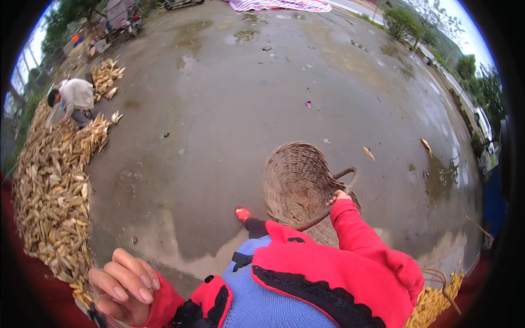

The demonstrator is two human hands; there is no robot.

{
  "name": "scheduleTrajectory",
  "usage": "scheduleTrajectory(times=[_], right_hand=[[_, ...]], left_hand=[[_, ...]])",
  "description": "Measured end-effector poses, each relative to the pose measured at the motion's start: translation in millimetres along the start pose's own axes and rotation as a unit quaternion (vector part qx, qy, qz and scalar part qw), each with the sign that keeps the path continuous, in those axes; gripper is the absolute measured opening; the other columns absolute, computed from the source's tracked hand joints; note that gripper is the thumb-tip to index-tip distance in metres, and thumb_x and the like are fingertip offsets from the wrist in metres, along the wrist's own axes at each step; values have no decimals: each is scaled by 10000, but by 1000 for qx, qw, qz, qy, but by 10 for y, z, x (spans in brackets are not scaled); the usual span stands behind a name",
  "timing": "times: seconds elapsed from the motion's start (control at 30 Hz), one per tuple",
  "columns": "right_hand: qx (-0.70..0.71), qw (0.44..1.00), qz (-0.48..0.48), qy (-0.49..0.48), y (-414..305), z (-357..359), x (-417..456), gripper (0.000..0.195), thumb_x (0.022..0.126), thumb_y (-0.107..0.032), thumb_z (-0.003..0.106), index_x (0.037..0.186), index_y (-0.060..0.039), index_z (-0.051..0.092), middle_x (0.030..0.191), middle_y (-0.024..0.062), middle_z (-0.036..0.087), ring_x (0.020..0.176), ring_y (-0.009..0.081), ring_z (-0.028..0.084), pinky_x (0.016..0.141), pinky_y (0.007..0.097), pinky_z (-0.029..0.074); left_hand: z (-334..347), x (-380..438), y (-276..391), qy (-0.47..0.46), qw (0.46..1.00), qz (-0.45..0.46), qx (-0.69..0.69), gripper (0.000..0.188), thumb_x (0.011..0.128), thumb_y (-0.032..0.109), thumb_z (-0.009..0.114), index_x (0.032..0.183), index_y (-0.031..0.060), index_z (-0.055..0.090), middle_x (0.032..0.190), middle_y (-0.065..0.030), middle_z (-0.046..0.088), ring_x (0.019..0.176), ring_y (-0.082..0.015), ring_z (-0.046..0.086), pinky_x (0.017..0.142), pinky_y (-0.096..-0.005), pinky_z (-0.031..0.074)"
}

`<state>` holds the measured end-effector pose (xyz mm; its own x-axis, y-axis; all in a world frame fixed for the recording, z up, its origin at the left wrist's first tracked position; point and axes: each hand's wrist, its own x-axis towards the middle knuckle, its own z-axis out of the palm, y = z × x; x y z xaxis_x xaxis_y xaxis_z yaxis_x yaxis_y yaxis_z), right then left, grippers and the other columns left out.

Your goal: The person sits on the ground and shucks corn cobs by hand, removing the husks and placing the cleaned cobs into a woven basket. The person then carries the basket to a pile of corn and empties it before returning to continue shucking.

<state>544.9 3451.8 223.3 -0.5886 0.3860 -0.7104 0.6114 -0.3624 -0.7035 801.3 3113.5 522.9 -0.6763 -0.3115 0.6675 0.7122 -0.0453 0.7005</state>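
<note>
A large wicker basket (297, 172) hangs or rests tilted at my right side, its mouth towards me; I cannot tell whether it touches the ground. Only small brown debris shows on its woven bottom. My right hand (340, 197), in a red sleeve, grips the basket's curved wooden handle (352, 176). At the lower left, my left hand (123, 283) is raised with its fingers loosely bent and apart, holding nothing. Beyond it lies a long heap of corn cobs (53, 197), many in dry husks. One red shoe (243, 213) shows on the wet concrete below me.
A person (76, 98) bends over the heap's far end. Husked yellow corn (437, 299) lies at the lower right beside another curved handle (441, 279). Single cobs (368, 153) and puddles (441, 178) dot the wet concrete yard (213, 115). A striped tarp (279, 5) lies far ahead.
</note>
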Motion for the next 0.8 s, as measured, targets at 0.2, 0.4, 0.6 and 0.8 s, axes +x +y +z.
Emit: scheduleTrajectory(times=[0.2,0.4,0.6,0.8], right_hand=[[-62,995,-41,66,47,1406,39,80,683,-70,507,690,-15,449,438,65,400,334,185,414,336,330,405],[-232,967,-104,16,421,2169,-80,164,658,-132,550,779,-37,493,492,59,462,381,181,457,365,322,379],[-194,975,-103,25,651,2615,-584,202,634,-132,555,802,-23,527,548,104,517,427,195,506,396,319,405],[-195,976,-66,65,1005,3455,-1029,364,620,-210,604,861,60,566,750,212,580,708,289,582,653,324,453]], left_hand=[[-931,792,-872,67,980,-185,42,289,810,312,450,775,29,495,702,-118,513,610,-193,461,471,-275,393],[-1713,1432,-1639,108,934,-266,214,197,810,248,467,814,55,506,617,-47,484,544,-133,446,447,-228,369],[-2642,2045,-2332,-130,957,-256,31,176,832,58,421,1007,46,430,678,-39,458,461,-58,366,405,-185,367],[-3746,2333,-2188,-128,954,-265,49,130,787,24,444,916,19,434,806,-103,499,511,-94,423,425,-199,405]])
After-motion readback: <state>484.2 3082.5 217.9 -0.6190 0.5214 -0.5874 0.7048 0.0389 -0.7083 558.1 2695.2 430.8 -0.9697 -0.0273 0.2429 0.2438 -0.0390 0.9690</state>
